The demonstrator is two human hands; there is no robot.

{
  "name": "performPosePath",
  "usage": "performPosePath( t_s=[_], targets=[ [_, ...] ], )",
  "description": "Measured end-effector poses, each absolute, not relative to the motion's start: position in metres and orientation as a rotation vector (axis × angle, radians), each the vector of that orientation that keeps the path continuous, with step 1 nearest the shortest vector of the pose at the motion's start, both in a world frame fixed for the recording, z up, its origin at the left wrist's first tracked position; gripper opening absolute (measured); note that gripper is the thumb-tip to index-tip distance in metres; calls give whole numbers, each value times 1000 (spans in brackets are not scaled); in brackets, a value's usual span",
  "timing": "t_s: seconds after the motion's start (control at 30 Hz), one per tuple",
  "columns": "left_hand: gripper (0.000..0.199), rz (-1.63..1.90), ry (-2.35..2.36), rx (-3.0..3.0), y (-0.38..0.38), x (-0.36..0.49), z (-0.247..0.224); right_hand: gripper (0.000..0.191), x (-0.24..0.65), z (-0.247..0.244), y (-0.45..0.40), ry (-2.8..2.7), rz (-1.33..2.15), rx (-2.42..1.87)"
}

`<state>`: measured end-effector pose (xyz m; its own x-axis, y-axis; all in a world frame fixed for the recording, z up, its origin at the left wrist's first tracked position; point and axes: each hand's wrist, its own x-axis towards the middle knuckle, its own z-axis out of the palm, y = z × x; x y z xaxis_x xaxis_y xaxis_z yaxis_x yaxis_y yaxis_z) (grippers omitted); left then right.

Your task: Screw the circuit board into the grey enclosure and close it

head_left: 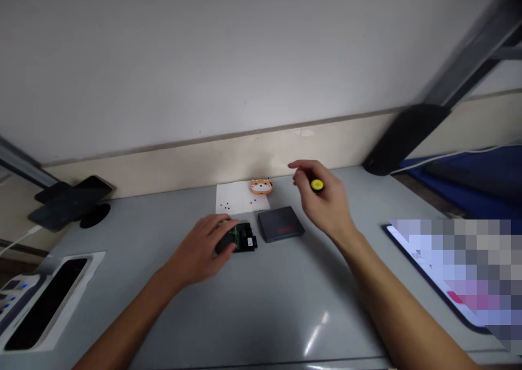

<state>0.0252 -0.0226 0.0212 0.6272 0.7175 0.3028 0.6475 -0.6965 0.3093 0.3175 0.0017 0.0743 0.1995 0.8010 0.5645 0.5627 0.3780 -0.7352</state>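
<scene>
My left hand (pixel 207 248) rests over the left end of a black device with a green circuit board (pixel 246 237), its fingers bent around it on the grey table. To the right of that device lies a dark square box (pixel 281 224), which neither hand touches. Raised above the table to the right of the box, my right hand (pixel 322 193) is curled around a tool whose yellow round end (pixel 317 185) shows; the rest of the tool is hidden. Behind the device, a white sheet (pixel 236 192) carries several tiny dark screws (pixel 227 205).
An orange animal-faced case (pixel 261 186) sits on the sheet's back right edge. A tablet (pixel 432 277) lies at the right. At the left are a phone (pixel 49 302), a power strip (pixel 16 294) and a dark stand (pixel 95 215). A wall (pixel 204 158) bounds the table's back.
</scene>
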Motion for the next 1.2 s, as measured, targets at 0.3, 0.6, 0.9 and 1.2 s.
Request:
performPosePath(
  t_s=[0.3,0.6,0.9,1.2],
  targets=[
    [61,567,1016,2650,-10,46,1,62,322,61,11,-1348,259,-1480],
    [61,582,1033,2556,-9,42,-8,53,299,36,14,-1470,365,-1587],
    [54,592,1014,2526,-8,41,-7,49,299,34,14,-1458,338,-1570],
    [46,671,1019,2583,-8,45,-14,47,297,33,16,-1367,254,-1481]
  ],
)
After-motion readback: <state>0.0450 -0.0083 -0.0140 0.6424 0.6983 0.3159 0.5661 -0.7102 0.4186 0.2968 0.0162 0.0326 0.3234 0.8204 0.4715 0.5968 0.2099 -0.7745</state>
